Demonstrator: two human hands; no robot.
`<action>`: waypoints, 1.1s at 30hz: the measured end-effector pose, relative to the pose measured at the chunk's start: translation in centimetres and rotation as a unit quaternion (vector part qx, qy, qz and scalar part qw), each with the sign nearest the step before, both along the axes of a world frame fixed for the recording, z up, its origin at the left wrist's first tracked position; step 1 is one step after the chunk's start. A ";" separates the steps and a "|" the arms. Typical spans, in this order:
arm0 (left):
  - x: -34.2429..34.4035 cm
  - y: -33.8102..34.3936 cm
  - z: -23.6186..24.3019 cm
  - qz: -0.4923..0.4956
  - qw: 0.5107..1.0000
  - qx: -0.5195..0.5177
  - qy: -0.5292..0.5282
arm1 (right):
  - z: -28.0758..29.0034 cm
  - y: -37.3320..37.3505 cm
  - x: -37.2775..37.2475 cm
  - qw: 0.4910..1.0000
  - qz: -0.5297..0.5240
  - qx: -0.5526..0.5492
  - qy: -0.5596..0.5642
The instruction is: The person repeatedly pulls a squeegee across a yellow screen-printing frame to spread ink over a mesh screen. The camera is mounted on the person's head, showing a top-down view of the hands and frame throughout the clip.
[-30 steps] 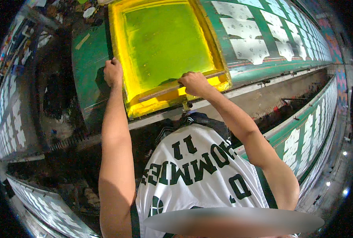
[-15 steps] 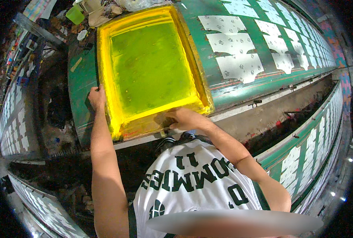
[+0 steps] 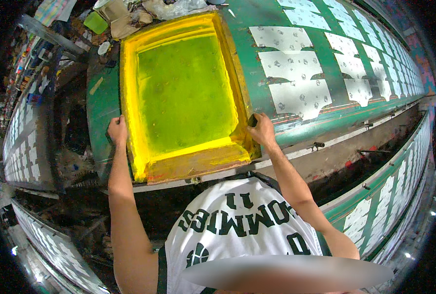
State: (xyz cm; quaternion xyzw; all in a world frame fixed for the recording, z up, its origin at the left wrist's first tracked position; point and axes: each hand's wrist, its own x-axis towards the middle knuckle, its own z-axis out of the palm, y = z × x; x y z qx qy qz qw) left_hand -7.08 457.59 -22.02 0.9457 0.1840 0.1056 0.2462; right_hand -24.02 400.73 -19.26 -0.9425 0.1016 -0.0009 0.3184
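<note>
One rectangular screen frame (image 3: 182, 95), yellow-rimmed with green mesh, is set at 11 o'clock from the view's centre. It is gripped at two points: at its 8 o'clock by the left hand (image 3: 117, 131), fingers curled closed on the edge; at its 4 o'clock by the right hand (image 3: 262, 130), fingers clamped around the rim. One green table (image 3: 257, 90) is lain on. Between the frame's 2 and 3 o'clock, three white cut pieces (image 3: 292, 64) are lined up in the nearest column.
</note>
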 end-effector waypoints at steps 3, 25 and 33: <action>0.1 0.6 -0.7 0.011 1.000 0.011 0.005 | 1.2 -0.1 -0.2 1.000 0.001 -0.020 -0.024; -0.7 -32.0 3.9 -0.092 0.970 -0.181 -0.134 | 6.9 -34.1 -0.9 0.998 -0.004 -0.016 -0.068; -3.0 -47.5 0.9 -0.057 0.981 -0.135 -0.130 | 2.3 -49.6 -1.4 0.994 0.049 -0.002 -0.094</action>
